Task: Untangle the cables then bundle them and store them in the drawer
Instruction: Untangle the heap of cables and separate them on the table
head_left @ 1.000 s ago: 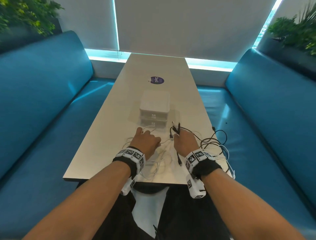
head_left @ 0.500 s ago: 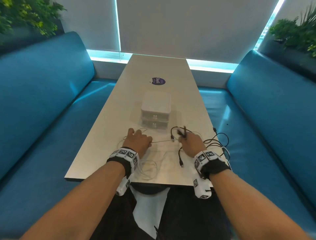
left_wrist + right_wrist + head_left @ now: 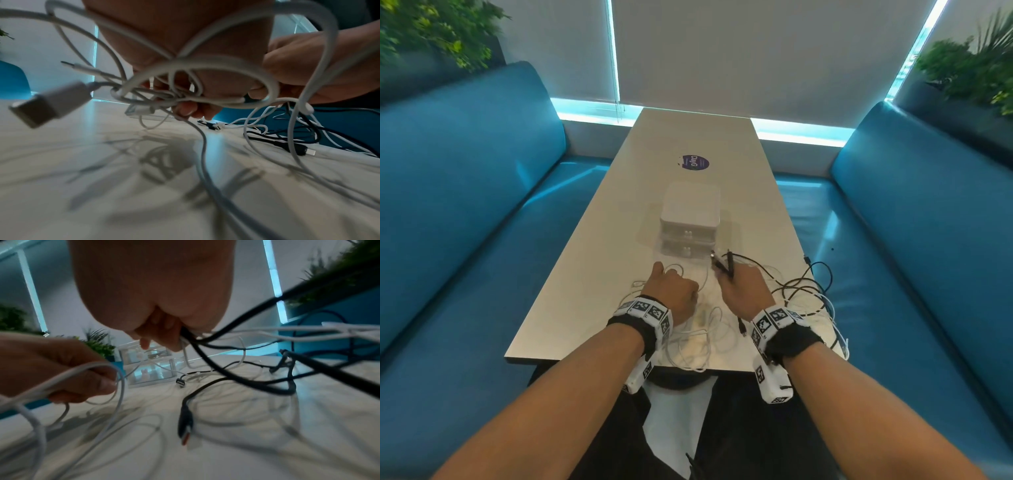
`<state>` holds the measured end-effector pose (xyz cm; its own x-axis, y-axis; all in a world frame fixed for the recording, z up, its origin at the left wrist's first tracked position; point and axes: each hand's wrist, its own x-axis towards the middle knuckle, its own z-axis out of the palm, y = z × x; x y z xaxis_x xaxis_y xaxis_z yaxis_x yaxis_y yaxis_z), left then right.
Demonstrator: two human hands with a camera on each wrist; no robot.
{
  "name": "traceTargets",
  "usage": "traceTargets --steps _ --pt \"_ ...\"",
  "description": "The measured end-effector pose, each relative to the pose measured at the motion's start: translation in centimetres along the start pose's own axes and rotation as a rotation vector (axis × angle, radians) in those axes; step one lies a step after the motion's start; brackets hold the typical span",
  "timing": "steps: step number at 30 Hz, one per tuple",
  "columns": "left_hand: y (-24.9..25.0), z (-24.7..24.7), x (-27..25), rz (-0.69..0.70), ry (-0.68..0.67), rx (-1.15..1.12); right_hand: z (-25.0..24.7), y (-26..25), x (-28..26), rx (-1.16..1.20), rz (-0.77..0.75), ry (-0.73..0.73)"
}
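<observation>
White cables [image 3: 690, 346] and black cables [image 3: 803, 277] lie tangled on the near end of the table [image 3: 592, 274]. My left hand [image 3: 671, 291] grips a knot of white cable loops [image 3: 185, 91] just above the tabletop, a white USB plug [image 3: 49, 104] dangling from it. My right hand [image 3: 743, 287] pinches black cables [image 3: 197, 344] together with a thin white one, black plug ends [image 3: 722, 262] sticking up past its fingers. A small clear two-drawer box [image 3: 690, 222] stands right behind both hands, drawers closed.
Blue bench seats [image 3: 465, 240] run along both sides of the table. A round purple sticker [image 3: 695, 162] lies further down the tabletop. Black cable loops hang off the table's right edge [image 3: 822, 284]. Plants [image 3: 972, 65] stand behind the benches.
The two hands had spread apart, stretching a white cable between them; now they have come back close together, and the right hand has moved left with its black plugs.
</observation>
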<state>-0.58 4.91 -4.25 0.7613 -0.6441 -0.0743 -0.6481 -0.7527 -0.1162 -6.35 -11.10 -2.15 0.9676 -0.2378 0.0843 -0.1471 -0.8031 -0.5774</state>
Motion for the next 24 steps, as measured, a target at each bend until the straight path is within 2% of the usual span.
traceTargets --steps 2,4,8,11,14,16,19,21,24 --pt "0.2 0.1 0.1 0.033 0.035 -0.016 0.3 0.0 -0.1 -0.037 -0.015 -0.139" --pt "0.4 0.0 0.2 0.067 0.065 -0.047 0.9 0.3 0.0 -0.068 -0.011 -0.218" --pt "-0.3 -0.1 0.1 0.052 0.076 -0.061 0.8 1.0 0.4 -0.143 0.028 -0.175" --pt "-2.0 0.4 -0.4 -0.010 0.025 -0.065 -0.8 3.1 0.8 -0.208 0.142 -0.101" --pt "-2.0 0.5 -0.3 0.000 0.027 -0.071 -1.2 3.9 0.7 -0.264 0.216 -0.089" --pt "-1.1 0.4 0.1 -0.007 0.030 -0.082 -0.8 3.4 0.5 -0.261 0.207 -0.064" --pt "-0.1 0.0 0.4 -0.012 0.011 -0.091 0.1 2.1 0.1 -0.186 0.067 -0.016" --pt "0.4 -0.3 0.5 0.000 0.034 -0.096 0.6 1.3 -0.1 -0.148 0.005 -0.090" --pt "0.7 -0.5 0.6 0.002 0.070 -0.146 1.1 0.8 -0.1 -0.098 0.040 -0.194"
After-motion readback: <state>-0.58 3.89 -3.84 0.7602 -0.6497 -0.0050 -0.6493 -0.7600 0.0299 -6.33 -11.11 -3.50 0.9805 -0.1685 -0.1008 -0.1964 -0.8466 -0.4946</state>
